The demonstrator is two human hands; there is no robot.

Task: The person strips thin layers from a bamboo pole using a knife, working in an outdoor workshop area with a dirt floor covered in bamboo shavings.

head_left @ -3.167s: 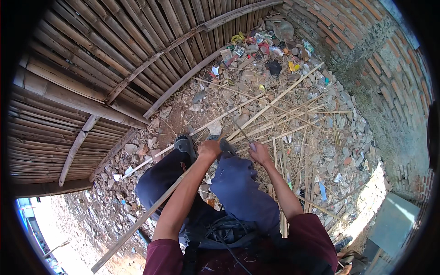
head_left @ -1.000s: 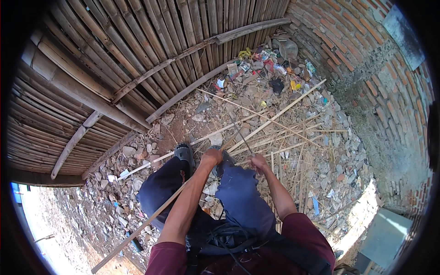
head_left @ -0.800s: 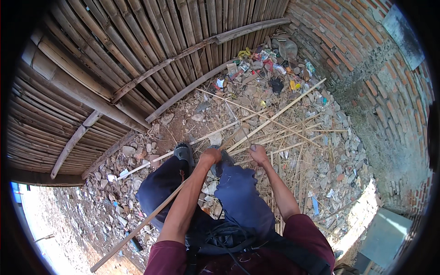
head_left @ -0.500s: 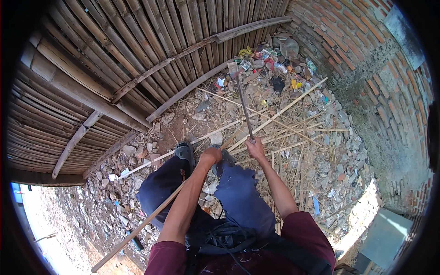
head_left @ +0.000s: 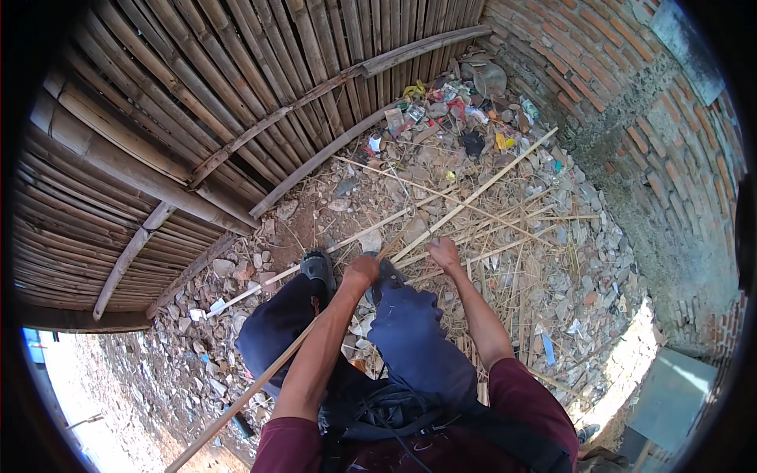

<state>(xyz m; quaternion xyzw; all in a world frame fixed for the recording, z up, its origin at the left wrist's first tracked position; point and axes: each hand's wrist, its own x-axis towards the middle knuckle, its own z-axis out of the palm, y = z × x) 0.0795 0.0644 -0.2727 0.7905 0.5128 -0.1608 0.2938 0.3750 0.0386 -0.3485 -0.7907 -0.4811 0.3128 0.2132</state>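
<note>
My left hand is closed round a long bamboo strip, which slants from beside my shoe down past my left forearm to the lower left. To its right, my right hand stays in a fist, a little apart from the left. The long knife it gripped a moment ago barely shows now; its blade looks smeared or turned edge-on, so its angle is unclear. Just beyond both hands a thick pale bamboo strip lies slantwise on the ground, with thinner bamboo strips crossing beneath and beside it.
A bamboo slat wall rises at the far left, and a brick wall on the right. Litter is heaped in the far corner. Stones and rubble cover the ground round my shoes. A grey panel stands at the lower right.
The knife's blade, clearly visible pointing away from me before, is now hardly visible. My right fist has shifted slightly. The left hand still holds its strip in nearly the same place.
</note>
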